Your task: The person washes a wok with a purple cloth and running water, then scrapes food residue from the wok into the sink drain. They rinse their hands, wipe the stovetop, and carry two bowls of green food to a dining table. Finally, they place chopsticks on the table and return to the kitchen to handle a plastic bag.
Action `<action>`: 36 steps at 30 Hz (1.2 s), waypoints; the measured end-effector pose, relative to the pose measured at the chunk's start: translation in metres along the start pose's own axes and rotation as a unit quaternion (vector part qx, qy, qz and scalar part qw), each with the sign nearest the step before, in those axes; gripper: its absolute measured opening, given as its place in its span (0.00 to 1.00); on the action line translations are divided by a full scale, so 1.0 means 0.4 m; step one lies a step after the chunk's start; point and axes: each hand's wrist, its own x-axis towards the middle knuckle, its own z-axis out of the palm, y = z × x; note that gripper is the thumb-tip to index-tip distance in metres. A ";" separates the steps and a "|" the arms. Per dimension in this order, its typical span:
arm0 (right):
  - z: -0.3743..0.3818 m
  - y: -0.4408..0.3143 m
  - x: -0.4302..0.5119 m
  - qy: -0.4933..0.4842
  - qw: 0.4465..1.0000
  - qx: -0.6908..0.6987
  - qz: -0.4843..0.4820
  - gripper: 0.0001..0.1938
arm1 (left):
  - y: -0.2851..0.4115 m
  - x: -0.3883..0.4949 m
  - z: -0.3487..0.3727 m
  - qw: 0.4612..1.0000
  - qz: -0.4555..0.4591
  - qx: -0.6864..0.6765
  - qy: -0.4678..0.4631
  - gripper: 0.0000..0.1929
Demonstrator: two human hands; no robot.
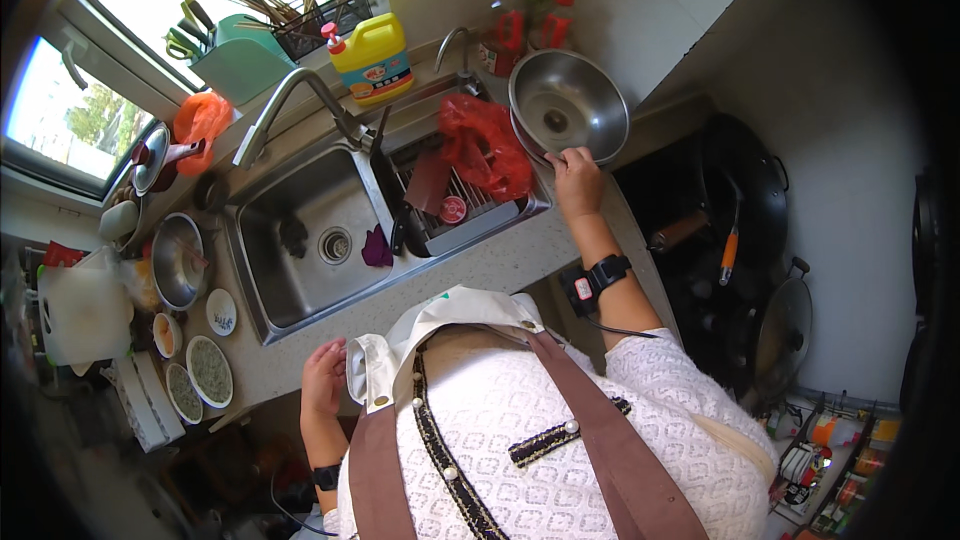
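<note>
My right hand point(578, 181) grips the near rim of a stainless steel bowl point(592, 101), which is at the counter's right end, beside the sink. My left hand point(324, 377) is low at the counter's front edge, next to the apron, its fingers loosely bent and nothing seen in it. A red plastic bag point(487, 146) lies over the rack in the right basin, left of the bowl. A cleaver point(428, 181) and a round red lid point(452, 210) rest by the bag. In the left basin point(300, 277) lie a purple cloth point(377, 246) and a dark clump point(293, 236).
A tall faucet point(322, 90) arches over the left basin. Behind stands a yellow detergent jug point(373, 60). Dishes and a metal bowl point(177, 261) line the left counter. A wok point(742, 180) sits on the stove at right, with a glass lid point(781, 337) near it.
</note>
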 end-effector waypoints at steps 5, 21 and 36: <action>0.017 0.033 0.004 -0.037 0.998 -0.048 0.030 0.13 | -0.025 -0.008 -0.003 1.000 0.005 -0.029 0.002 0.14; 0.012 0.043 0.033 -0.011 0.999 0.019 0.031 0.11 | -0.044 -0.019 0.010 0.999 -0.014 -0.029 0.026 0.15; -0.114 -0.214 -0.005 -0.286 0.667 0.634 0.268 0.11 | -0.043 0.010 0.006 0.999 -0.016 -0.026 0.006 0.15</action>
